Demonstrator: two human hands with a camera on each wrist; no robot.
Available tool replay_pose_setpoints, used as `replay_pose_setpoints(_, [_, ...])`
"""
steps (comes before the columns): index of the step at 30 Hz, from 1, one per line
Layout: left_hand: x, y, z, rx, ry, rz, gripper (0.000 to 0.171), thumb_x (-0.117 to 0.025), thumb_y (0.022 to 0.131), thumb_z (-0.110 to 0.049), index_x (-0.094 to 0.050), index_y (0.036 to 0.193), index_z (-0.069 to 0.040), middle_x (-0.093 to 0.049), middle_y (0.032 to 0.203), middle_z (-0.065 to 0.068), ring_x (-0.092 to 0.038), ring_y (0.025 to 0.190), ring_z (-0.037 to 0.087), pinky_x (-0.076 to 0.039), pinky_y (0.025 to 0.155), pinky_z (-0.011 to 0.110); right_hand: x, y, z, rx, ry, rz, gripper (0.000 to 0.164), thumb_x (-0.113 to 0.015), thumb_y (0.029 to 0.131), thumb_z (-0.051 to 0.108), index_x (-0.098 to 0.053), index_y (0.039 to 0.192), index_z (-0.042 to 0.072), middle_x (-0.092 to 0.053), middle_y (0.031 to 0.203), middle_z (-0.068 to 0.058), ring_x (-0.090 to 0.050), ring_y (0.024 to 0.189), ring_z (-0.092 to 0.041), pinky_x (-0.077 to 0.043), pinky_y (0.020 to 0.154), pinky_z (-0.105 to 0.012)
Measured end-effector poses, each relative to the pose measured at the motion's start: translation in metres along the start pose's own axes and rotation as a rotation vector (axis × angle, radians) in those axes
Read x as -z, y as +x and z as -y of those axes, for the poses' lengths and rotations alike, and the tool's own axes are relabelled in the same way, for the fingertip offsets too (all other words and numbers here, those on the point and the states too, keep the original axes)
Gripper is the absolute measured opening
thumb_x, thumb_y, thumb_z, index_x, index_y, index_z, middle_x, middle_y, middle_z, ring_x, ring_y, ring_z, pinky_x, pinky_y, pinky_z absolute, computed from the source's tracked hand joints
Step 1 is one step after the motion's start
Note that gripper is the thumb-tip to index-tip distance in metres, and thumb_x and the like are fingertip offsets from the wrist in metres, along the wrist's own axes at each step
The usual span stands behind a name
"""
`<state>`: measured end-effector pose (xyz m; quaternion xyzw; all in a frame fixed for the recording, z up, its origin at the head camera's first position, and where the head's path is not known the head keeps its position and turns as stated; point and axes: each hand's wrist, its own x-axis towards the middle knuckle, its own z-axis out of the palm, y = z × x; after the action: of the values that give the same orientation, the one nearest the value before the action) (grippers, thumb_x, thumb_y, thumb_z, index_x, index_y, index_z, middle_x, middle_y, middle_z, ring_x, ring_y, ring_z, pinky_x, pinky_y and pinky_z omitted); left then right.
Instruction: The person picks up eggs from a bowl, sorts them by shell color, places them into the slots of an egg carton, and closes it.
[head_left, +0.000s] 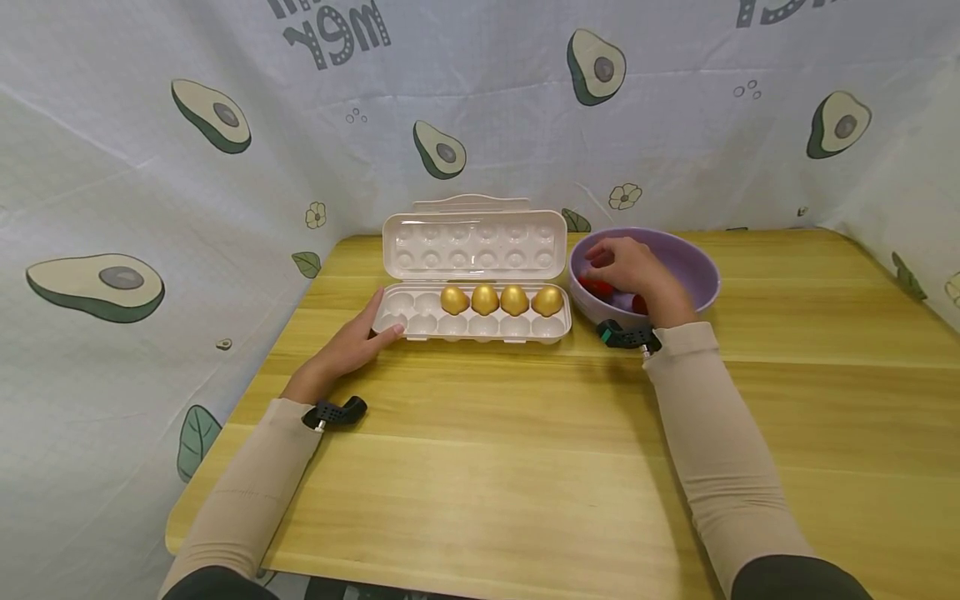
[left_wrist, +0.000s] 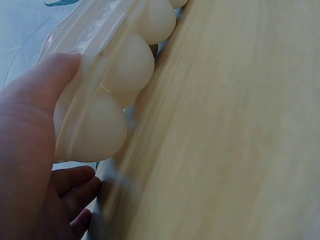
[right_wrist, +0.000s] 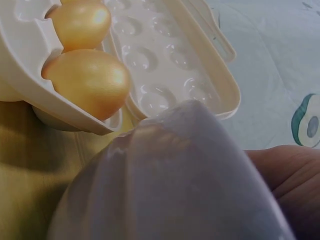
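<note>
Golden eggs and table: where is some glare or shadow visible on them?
Right wrist view: bright highlights on the golden eggs; left wrist view: shadow on the table near the egg box; head view: table shadow beside the right sleeve.

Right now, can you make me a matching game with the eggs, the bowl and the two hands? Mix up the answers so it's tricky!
Things:
1. eggs
2. left hand
3. bowl
4. right hand

Answers:
A. reaching into something round
B. purple
C. touching the carton
D. gold

Right pairs: 1-D, 2-C, 3-B, 4-A
</note>
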<state>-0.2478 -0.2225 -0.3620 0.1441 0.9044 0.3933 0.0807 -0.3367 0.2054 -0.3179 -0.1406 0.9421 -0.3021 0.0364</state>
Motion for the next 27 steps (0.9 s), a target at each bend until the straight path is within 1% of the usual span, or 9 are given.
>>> replay_pose_setpoints(3, [-0.001, 0.005, 0.010, 0.001, -0.009, -0.004, 0.079, -0.047, 0.091, -0.046, 0.008, 0.144, -0.024, 0.001, 0.150, -0.002, -0.004, 0.136, 0.017, -0.009, 0.109, 0.043, 0.002, -0.003, 0.002, -0.015, -0.021, 0.027, 0.039, -0.061, 0.086, 0.022, -0.055, 0.119, 0.003, -0.057, 0.112, -0.016, -0.053, 0.093, -0.027, -0.045, 0.080, -0.042])
replay_pose_setpoints(8, [-0.004, 0.014, 0.030, -0.005, 0.014, -0.027, 0.078, -0.045, 0.087, -0.056, 0.009, 0.140, -0.038, 0.001, 0.148, -0.012, -0.005, 0.135, 0.011, -0.010, 0.109, 0.041, 0.005, -0.008, 0.005, -0.041, -0.042, 0.057, 0.040, -0.062, 0.084, 0.025, -0.056, 0.118, 0.004, -0.058, 0.111, -0.014, -0.053, 0.089, -0.026, -0.045, 0.076, -0.039])
replay_pose_setpoints(10, [-0.005, 0.015, 0.033, -0.013, 0.020, -0.034, 0.077, -0.044, 0.086, -0.058, 0.009, 0.139, -0.041, 0.001, 0.148, -0.013, -0.005, 0.135, 0.010, -0.010, 0.109, 0.041, 0.005, -0.008, 0.005, -0.040, -0.045, 0.065, 0.039, -0.063, 0.084, 0.024, -0.058, 0.116, 0.004, -0.059, 0.108, -0.013, -0.053, 0.087, -0.025, -0.045, 0.074, -0.038])
replay_pose_setpoints(13, [-0.005, 0.015, 0.034, -0.014, 0.018, -0.038, 0.077, -0.044, 0.085, -0.061, 0.009, 0.138, -0.043, 0.001, 0.147, -0.016, -0.005, 0.134, 0.009, -0.010, 0.109, 0.040, 0.004, -0.008, 0.003, -0.022, -0.053, 0.083, 0.035, -0.063, 0.083, 0.022, -0.061, 0.113, 0.004, -0.061, 0.103, -0.012, -0.053, 0.084, -0.024, -0.044, 0.072, -0.036])
replay_pose_setpoints(16, [-0.004, 0.012, 0.029, -0.007, 0.011, -0.028, 0.078, -0.044, 0.085, -0.061, 0.009, 0.139, -0.040, 0.001, 0.148, -0.014, -0.005, 0.134, 0.009, -0.010, 0.109, 0.039, 0.002, -0.008, 0.001, -0.013, -0.068, 0.100, 0.029, -0.063, 0.083, 0.021, -0.064, 0.108, 0.006, -0.062, 0.098, -0.009, -0.052, 0.081, -0.024, -0.043, 0.069, -0.034])
replay_pose_setpoints(22, [0.000, 0.002, 0.003, -0.006, -0.017, -0.006, 0.079, -0.047, 0.091, -0.044, 0.007, 0.144, -0.023, 0.000, 0.150, -0.001, -0.005, 0.136, 0.017, -0.009, 0.109, 0.042, 0.003, -0.010, 0.002, -0.017, -0.102, 0.134, 0.021, -0.062, 0.083, 0.021, -0.065, 0.099, 0.008, -0.061, 0.088, -0.006, -0.051, 0.075, -0.023, -0.042, 0.064, -0.032])
replay_pose_setpoints(24, [0.001, -0.001, -0.002, -0.009, -0.006, -0.002, 0.078, -0.046, 0.092, -0.043, 0.007, 0.145, -0.020, 0.000, 0.150, 0.002, -0.005, 0.136, 0.018, -0.009, 0.109, 0.042, 0.003, -0.011, 0.003, -0.020, -0.104, 0.148, 0.020, -0.062, 0.082, 0.021, -0.064, 0.097, 0.008, -0.059, 0.085, -0.006, -0.051, 0.073, -0.024, -0.042, 0.061, -0.032])
replay_pose_setpoints(27, [0.001, -0.002, -0.004, -0.007, 0.006, 0.000, 0.078, -0.045, 0.092, -0.044, 0.007, 0.144, -0.020, 0.001, 0.151, 0.003, -0.004, 0.136, 0.018, -0.009, 0.109, 0.042, 0.002, -0.011, 0.004, -0.036, -0.096, 0.167, 0.018, -0.061, 0.082, 0.021, -0.064, 0.095, 0.008, -0.058, 0.083, -0.006, -0.050, 0.072, -0.024, -0.041, 0.060, -0.032])
